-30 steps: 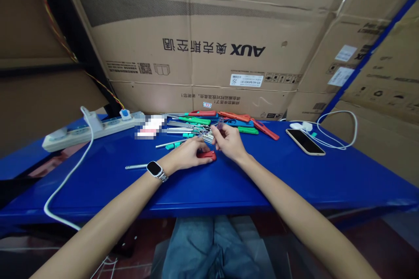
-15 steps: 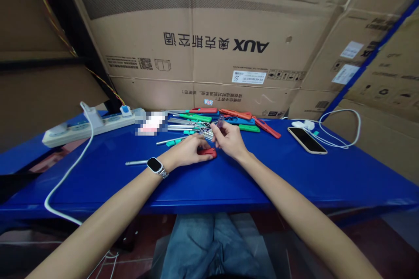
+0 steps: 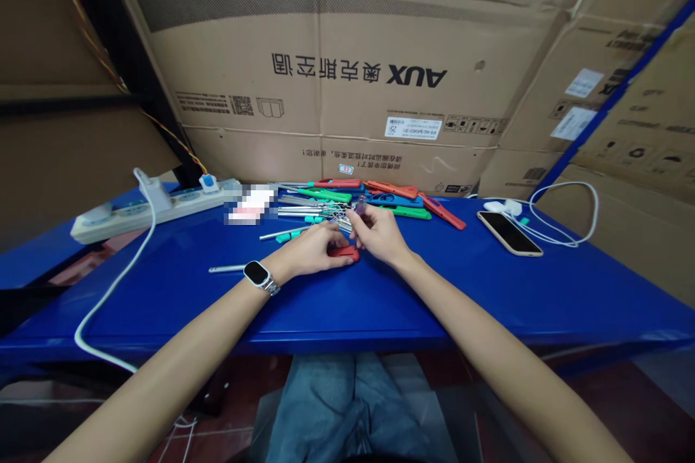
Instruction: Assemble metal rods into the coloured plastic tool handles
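Observation:
My left hand presses a red utility lighter against the blue table, its fingers closed around the handle. A metal tube, which looks like the lighter's barrel, sticks out to the left past my watch; the part between is covered. My right hand pinches a small screwdriver with a see-through purplish handle. It stands nearly upright over the right end of the red handle, and my fingers hide its tip. Just behind both hands lie thin metal rods and loose wires.
Red, blue and green lighters are heaped at the back by the cardboard. A teal piece lies left of them. On the left is a power strip with a white cable; on the right, a phone and charger cable.
My right hand and the screwdriver have shifted slightly left, and the handle leans a little differently. My left hand keeps its place on the red lighter.

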`<state>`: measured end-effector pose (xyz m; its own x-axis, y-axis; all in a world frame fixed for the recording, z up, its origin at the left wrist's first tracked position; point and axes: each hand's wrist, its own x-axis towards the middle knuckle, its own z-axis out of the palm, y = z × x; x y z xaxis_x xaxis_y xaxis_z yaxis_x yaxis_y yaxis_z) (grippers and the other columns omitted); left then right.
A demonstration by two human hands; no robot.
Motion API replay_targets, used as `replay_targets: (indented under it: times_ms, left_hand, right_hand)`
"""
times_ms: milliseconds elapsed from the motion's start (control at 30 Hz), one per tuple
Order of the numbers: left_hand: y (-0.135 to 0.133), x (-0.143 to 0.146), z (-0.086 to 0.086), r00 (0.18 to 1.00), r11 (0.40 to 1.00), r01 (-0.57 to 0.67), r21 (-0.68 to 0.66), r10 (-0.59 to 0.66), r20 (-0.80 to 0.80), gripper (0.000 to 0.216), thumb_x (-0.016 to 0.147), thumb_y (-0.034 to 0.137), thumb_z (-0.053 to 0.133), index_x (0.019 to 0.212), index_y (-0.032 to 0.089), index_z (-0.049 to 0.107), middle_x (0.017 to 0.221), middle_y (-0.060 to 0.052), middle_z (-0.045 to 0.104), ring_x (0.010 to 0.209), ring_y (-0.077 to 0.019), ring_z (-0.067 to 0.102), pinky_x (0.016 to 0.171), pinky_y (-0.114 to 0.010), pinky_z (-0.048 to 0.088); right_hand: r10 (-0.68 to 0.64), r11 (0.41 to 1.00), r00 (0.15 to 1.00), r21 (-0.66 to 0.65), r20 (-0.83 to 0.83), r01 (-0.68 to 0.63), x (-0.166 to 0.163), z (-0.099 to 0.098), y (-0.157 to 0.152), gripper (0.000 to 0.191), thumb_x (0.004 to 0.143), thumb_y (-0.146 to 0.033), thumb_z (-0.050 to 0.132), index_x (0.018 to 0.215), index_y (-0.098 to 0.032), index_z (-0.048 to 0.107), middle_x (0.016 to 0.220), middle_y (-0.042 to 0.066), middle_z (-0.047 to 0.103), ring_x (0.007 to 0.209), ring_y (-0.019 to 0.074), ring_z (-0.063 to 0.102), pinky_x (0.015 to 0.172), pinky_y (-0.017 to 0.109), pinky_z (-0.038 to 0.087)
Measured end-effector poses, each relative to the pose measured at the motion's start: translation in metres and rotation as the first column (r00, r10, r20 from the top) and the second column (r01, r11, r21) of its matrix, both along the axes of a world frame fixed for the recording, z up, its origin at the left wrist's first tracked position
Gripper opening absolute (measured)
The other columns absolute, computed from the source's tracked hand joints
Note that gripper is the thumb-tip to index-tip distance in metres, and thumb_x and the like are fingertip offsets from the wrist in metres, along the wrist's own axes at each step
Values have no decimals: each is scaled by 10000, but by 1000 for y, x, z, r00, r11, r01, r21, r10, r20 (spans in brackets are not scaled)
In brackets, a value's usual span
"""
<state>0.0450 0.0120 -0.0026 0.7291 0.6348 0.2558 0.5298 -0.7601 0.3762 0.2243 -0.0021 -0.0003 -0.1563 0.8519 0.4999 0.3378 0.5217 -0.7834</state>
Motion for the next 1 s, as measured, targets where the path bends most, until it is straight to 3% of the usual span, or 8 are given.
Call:
replay_targets:
  times_ms: [100,200,333,400,467,600,767,1000]
  left_hand:
    - [1,-3,-1,999,1000,24,16,-24,38,287,825,482,677,866,200,708,890,-51,675,873,-242,605,730,-324,464]
    - [1,-5,9,972,999,16,50,-27,232,257,852,431,651,935,191,692,935,-55,684,850,-214,618,754,-327,481]
    - [-2,8,40,790,994,-113,6,87,607,241,886,393,628,966,166,653,913,-53,688,789,-161,617,685,-274,480]
    - [-2,21,54,723,994,-104,-30,96,684,228,853,386,683,890,163,653,859,-40,688,734,-138,611,647,-251,473]
    - [0,34,60,699,996,-73,-46,84,710,229,823,377,725,791,163,649,744,-18,666,661,-122,589,611,-243,460]
    - [5,46,56,645,996,-64,-65,91,759,264,781,364,771,678,163,634,649,-2,634,614,-118,567,584,-246,455]
    - [5,39,55,677,996,-38,-81,86,731,211,756,328,789,716,153,679,695,-22,682,643,-124,599,601,-247,468]
    - [8,30,51,685,984,94,-150,46,727,179,814,335,733,835,158,721,749,-35,703,627,-116,605,590,-243,486]
  right_hand:
    - [16,1000,1000,-22,8,-16,1,0,1,406,912,-539,545,741,-172,587,580,12,627,442,122,571,426,215,440]
    - [35,998,999,-47,3,-35,2,0,1,411,906,-550,546,776,-165,607,592,7,629,425,116,572,426,214,445]
    - [55,995,998,-81,20,-53,4,1,2,454,900,-589,537,753,-164,602,583,11,634,422,114,582,447,214,457]
    - [61,994,998,-95,19,-59,4,1,3,477,891,-611,539,718,-168,582,583,18,639,428,117,586,451,216,460]
    - [59,993,998,-104,9,-57,5,1,3,482,881,-624,547,713,-173,570,585,19,641,430,120,586,452,221,465]
    - [73,991,997,-108,-5,-73,5,0,3,485,873,-631,556,699,-179,554,578,16,632,427,128,584,442,231,467]
    - [54,993,998,-109,24,-51,7,7,1,453,849,-593,617,699,-168,579,576,10,622,452,124,565,453,234,443]
    - [266,951,958,-134,-106,-279,24,31,-6,417,845,-547,624,946,-144,662,546,-48,527,445,83,447,421,210,357]
